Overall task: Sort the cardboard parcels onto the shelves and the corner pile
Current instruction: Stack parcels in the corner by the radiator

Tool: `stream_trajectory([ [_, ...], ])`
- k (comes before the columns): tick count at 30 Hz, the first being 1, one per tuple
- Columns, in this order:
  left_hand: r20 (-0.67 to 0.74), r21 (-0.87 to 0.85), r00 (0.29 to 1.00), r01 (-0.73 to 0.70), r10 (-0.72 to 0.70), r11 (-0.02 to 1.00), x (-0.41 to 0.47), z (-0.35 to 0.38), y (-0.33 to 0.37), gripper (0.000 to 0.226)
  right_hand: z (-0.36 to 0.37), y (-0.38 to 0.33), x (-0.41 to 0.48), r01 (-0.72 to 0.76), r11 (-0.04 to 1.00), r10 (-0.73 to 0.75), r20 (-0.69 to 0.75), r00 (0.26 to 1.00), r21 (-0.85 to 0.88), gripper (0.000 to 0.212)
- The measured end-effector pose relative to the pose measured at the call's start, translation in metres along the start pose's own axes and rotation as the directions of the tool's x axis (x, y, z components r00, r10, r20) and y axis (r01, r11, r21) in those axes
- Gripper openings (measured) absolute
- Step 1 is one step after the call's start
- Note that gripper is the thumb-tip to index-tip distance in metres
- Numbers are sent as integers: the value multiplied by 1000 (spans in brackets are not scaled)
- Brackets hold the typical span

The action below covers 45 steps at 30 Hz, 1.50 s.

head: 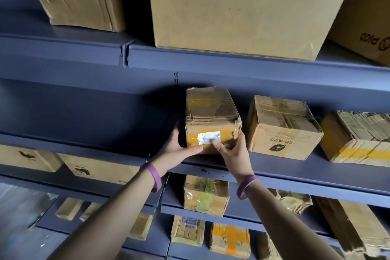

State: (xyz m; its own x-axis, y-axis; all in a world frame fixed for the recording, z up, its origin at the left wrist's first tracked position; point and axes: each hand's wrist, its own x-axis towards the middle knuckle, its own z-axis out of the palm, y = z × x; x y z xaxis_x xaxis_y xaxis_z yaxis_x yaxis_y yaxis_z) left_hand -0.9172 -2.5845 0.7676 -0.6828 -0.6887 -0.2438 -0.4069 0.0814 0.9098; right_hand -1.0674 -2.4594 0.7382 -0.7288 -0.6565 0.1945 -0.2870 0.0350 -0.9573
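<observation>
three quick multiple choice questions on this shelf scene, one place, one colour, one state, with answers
1. Where is the white-labelled parcel? A left of the leaf-logo box, same shelf; B top shelf; C floor.
2. Colour of the wristbands? A green; B white; C purple.
3. Left hand and right hand? A only the left touches the parcel; B both hold it; C both hang free.
Answers: 1 A, it sits beside the leaf-logo box. 2 C, both bands are purple. 3 B, both clasp its sides, thumbs on the front.
</observation>
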Motion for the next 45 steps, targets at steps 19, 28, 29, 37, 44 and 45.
stream_trajectory([
  [19, -76, -297, 972, -237, 224, 925, 38, -3, -32, 46, 22, -2, -6, -51, 990, 37, -109, 993, -131, 40],
  [28, -76, -704, 994, -110, 79, 702, 39, -30, -37, 81, 31, -2, -9, -17, 978, 48, -146, 988, 209, 51],
  [29, -75, -718, 994, -110, 80, 688, 39, -34, -37, 81, 31, -2, -8, -23, 976, 60, -167, 984, 216, 40],
  [37, -31, -762, 994, -94, 108, 641, 50, -67, -34, 51, 36, -3, 10, -98, 900, 183, -165, 969, 425, 81],
  [44, -21, -772, 993, -90, 116, 629, 58, -83, -25, 59, 42, -8, 7, -31, 843, 136, -158, 978, 537, 40],
  [45, -40, -773, 994, -97, 104, 627, 58, -80, -28, 65, 43, -8, 6, -17, 846, 131, -176, 976, 533, 39],
])
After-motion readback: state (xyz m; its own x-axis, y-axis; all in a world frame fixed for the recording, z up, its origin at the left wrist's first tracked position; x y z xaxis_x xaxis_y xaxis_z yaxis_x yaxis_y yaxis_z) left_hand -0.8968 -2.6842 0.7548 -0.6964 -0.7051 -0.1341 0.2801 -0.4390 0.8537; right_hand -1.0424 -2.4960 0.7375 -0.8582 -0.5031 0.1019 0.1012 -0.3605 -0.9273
